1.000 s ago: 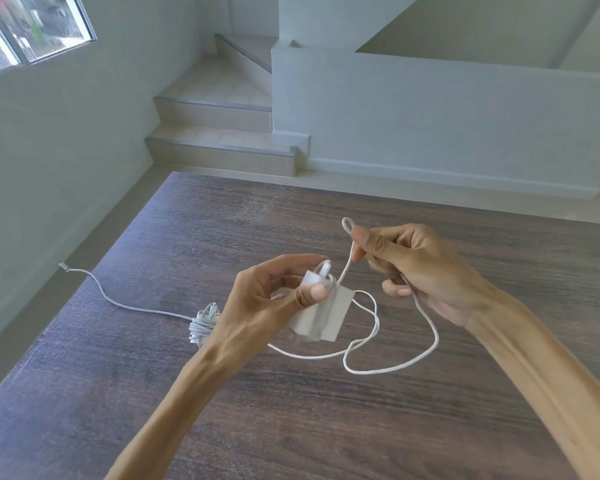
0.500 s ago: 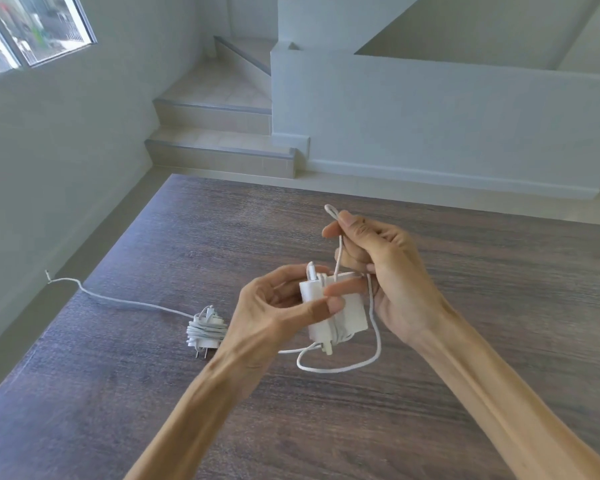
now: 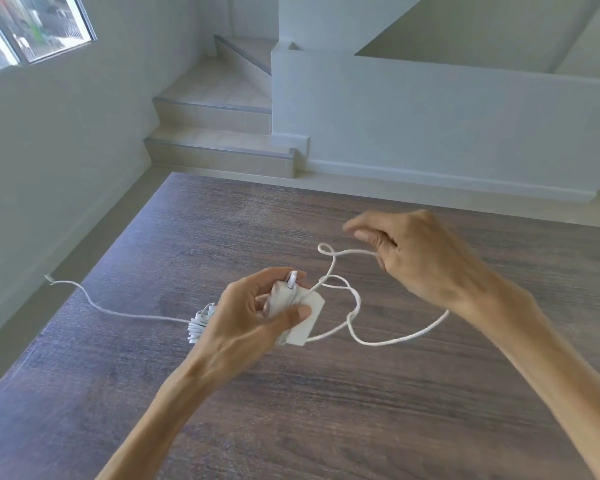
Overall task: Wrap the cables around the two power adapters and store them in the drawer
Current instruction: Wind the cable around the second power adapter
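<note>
My left hand (image 3: pixel 246 317) grips a white square power adapter (image 3: pixel 309 322) above the dark wooden table (image 3: pixel 326 410). Its white cable (image 3: pixel 388 341) loops out to the right and up into my right hand (image 3: pixel 420 258), which pinches it; a small loop sticks out left of those fingers. A second white adapter (image 3: pixel 199 323) lies on the table behind my left hand with cable coiled around it. Its loose cable tail (image 3: pixel 94 303) trails left to the table edge. No drawer is in view.
The table's left edge runs close to a pale wall with a window (image 3: pixel 32 26) at the top left. Beyond the far edge are tiled stair steps (image 3: pixel 219 143) and a low white wall (image 3: pixel 430 126).
My right hand has pulled away from the adapter to the right and up, drawing the cable out into a wide loop. The left hand keeps its hold on the adapter.
</note>
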